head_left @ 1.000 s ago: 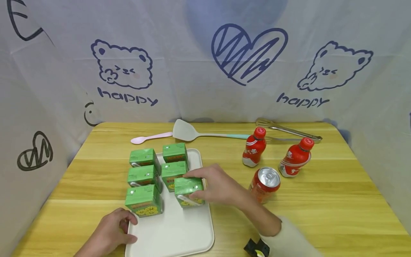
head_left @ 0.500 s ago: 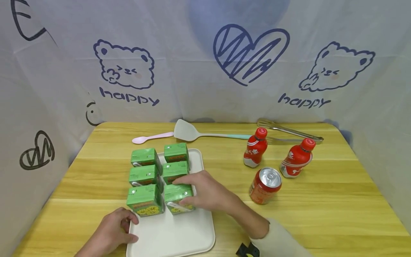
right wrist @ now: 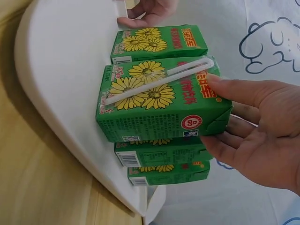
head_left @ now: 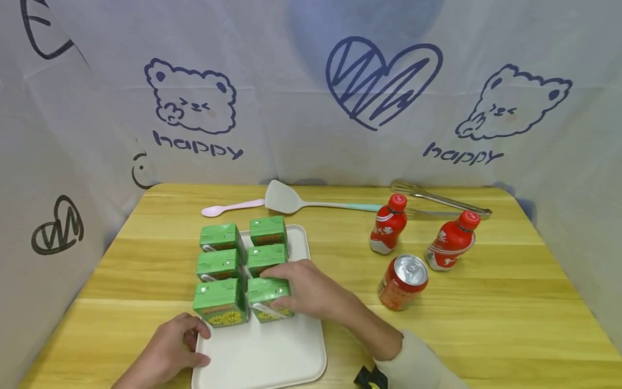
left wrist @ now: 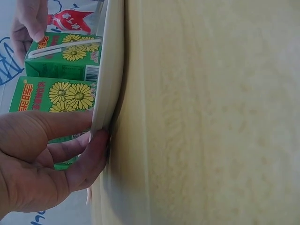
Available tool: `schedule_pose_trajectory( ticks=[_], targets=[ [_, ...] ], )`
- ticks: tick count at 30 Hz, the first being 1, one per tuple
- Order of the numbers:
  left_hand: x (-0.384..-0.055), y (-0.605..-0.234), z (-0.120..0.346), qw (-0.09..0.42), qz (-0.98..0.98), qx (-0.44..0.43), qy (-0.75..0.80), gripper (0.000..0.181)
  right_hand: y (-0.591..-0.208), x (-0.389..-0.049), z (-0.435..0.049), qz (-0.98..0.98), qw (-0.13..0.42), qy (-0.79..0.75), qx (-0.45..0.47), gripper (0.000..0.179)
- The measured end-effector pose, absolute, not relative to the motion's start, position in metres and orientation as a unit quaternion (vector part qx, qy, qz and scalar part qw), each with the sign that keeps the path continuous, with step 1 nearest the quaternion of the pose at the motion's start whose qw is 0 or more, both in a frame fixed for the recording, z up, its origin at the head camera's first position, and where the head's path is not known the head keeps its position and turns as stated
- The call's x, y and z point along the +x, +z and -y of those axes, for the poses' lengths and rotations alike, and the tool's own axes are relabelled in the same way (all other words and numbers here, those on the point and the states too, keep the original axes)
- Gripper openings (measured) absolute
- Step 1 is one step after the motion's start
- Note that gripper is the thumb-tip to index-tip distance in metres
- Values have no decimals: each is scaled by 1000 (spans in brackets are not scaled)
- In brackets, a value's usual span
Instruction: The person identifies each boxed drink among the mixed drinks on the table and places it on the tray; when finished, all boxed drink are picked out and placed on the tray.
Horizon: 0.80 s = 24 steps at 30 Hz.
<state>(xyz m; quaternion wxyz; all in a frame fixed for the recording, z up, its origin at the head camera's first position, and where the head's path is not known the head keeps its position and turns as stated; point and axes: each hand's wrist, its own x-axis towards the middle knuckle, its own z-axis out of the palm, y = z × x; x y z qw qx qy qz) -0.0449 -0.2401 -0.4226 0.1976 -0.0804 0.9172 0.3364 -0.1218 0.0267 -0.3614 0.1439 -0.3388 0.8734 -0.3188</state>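
Note:
My right hand grips the top of a green drink carton, thumb on the front and fingers behind. A white straw in clear wrap runs slantwise over the carton's yellow flowers, and its base meets the tray in the right wrist view. It stands right of a matching carton at the front of two rows, with several like it behind. Under them lies a white tray. My left hand pinches the tray's left rim, some fingertips reaching beneath it in the left wrist view.
Right of the tray stand a red drink can and two red bottles, one nearer the middle and one farther right. Along the back lie a pink spoon, a grey spatula and metal tongs.
My right hand has carried its carton leftward from near the tray's right edge to beside the front left carton. Over the last half second it barely moves. My left hand stays at the rim.

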Motion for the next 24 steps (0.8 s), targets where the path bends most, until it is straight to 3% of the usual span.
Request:
schedule_pose_trajectory(
  ticks=[13,18,24],
  targets=[
    [-55,-405,270,152,-933,-12,326,40,-352,-107,-80,-883,91,-347,-301,51],
    [-62,-399,283,146,-936,-7,321,44,-346,-88,-125,-896,25,-343,-280,49],
    [-75,-390,299,117,-947,1,300,46,-335,-68,-186,-917,-101,-302,-240,54]
  ],
)
